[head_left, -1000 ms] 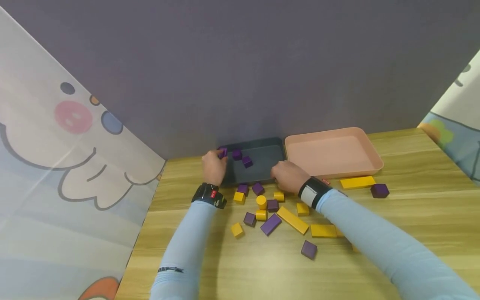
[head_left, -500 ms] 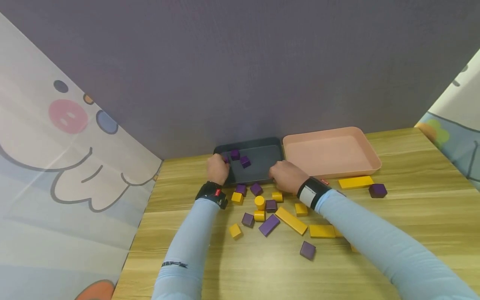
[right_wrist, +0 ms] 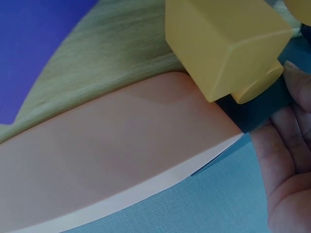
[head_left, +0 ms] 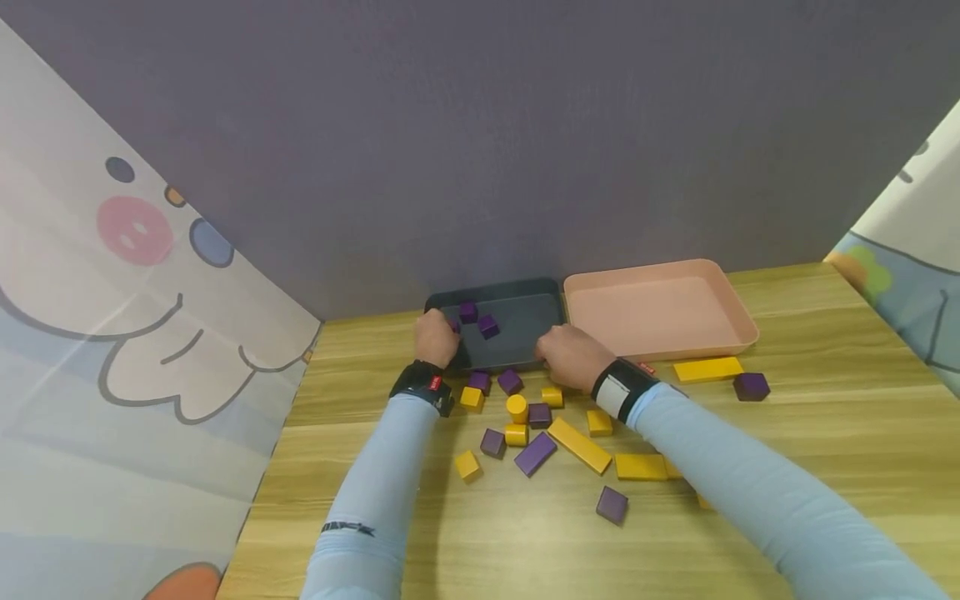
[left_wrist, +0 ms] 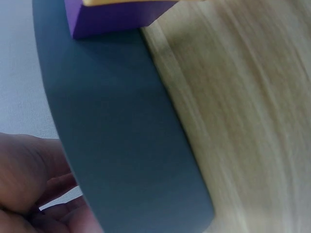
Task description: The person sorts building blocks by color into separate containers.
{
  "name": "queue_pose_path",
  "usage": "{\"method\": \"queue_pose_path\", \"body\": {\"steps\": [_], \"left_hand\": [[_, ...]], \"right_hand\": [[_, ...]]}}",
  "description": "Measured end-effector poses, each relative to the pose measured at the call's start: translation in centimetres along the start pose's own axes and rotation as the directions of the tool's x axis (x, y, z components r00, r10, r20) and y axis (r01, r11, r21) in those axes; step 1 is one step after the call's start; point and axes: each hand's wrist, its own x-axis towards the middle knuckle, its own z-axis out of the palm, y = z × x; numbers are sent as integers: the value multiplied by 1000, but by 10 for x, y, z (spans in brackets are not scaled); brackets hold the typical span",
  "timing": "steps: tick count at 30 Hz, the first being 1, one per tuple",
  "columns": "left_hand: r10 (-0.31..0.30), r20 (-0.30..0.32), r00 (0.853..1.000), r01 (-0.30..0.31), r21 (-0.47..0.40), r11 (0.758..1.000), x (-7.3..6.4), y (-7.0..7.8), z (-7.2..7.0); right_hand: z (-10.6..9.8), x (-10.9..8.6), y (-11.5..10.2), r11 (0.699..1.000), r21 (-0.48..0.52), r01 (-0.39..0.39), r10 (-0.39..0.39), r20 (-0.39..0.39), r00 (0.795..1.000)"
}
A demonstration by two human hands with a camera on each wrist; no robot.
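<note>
My left hand (head_left: 437, 340) reaches over the left front corner of a dark blue-grey tray (head_left: 517, 323). Its curled fingers are at a purple cube (head_left: 453, 323), partly hidden by the hand. In the left wrist view the tray wall (left_wrist: 126, 131) covers the fingertips. Two other purple cubes, one at the back (head_left: 468, 312) and one nearer the middle (head_left: 489, 326), lie inside the tray. At the tray's right front corner, my right hand (head_left: 573, 358) pinches the rim, the thumb (right_wrist: 297, 85) outside the wall and the fingers (right_wrist: 279, 145) on its inner side.
A pink tray (head_left: 648, 312) stands against the dark tray's right side. In front lie several yellow and purple blocks, among them a long yellow block (head_left: 579, 446), a purple slab (head_left: 536, 454) and an upright yellow cylinder (head_left: 517, 408). A grey panel (head_left: 480, 150) rises behind both trays.
My left hand has turned and moved slightly right, bringing the purple cube down and forward within the tray's left end. My right hand stays at the rim. The view shifts slightly.
</note>
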Motion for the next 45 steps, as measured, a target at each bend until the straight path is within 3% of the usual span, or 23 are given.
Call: {"method": "queue_pose_path", "body": {"steps": [7,14,17,23,28,34,35,40,45], "left_hand": [[29,44,999,-31,47,998,-2,1,-7],[16,114,993,-23,64,998,-4,-3,-10],[16,83,996,-16,4,1000,-8,-2,-17],[81,-48,996,-85,-89,992,-21,7,-46],[161,-55,985,-168,-182,969,-51,21,-73],[358,-111,927,-373,-176,911,-98,28,-84],[383,-102,918,-395,-164,904,-106,28,-83],[426,38,904,-415,-156,896,-143,27,-72],[459,130,879,-443,-138,886,-170,24,-59]], "right_hand": [[0,-1,-1,1000,2,4,-4,-12,1000],[1,-3,-1,1000,-6,20,-21,-27,999],[2,-3,-2,1000,-5,18,-18,-20,1000],[1,-2,-3,1000,7,13,-13,-10,1000],[-3,-2,-1,1000,8,22,-22,-9,1000],[-7,0,2,1000,12,14,-14,3,1000],[-7,0,2,1000,14,13,-13,3,1000],[-8,0,4,1000,16,16,-16,2,1000],[-7,-2,3,999,21,48,-48,-13,999]]}}
